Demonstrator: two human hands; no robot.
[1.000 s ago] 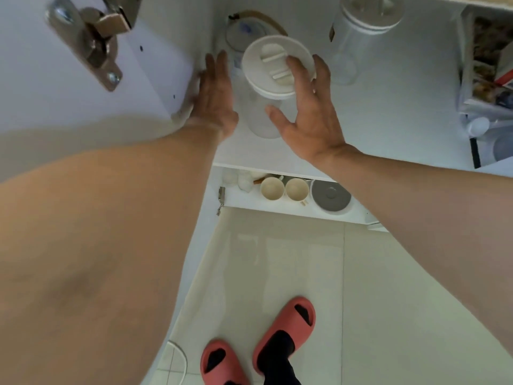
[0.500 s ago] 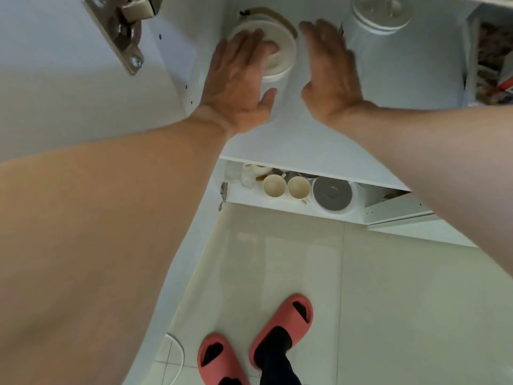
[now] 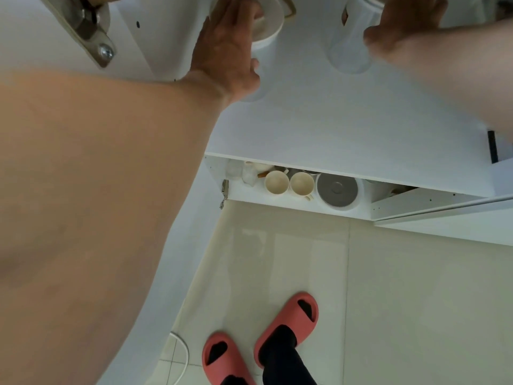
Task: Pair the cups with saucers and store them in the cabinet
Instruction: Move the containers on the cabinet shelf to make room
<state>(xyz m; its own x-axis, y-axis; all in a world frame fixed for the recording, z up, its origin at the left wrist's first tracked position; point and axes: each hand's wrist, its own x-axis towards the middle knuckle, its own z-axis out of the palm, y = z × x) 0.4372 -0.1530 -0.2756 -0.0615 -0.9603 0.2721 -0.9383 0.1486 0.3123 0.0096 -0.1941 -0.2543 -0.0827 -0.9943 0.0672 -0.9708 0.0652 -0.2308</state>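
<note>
Clearing shelf room seems the step: the left hand [image 3: 227,51] lies flat-fingered on the white-lidded clear plastic jar [image 3: 270,18], far left. The right hand [image 3: 402,23] touches a second clear jar [image 3: 349,45], grip unclear. Two cream ceramic cups [image 3: 276,182] wait on the lower shelf [image 3: 244,194], nearer; they likely need fetching next.

Right hand [image 3: 399,29] fingers [image 3: 430,9] cropped by top edge.

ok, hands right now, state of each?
Left hand: open, fingers flat on the lid.
Right hand: open, against the clear jar; fingertips out of frame.
</note>
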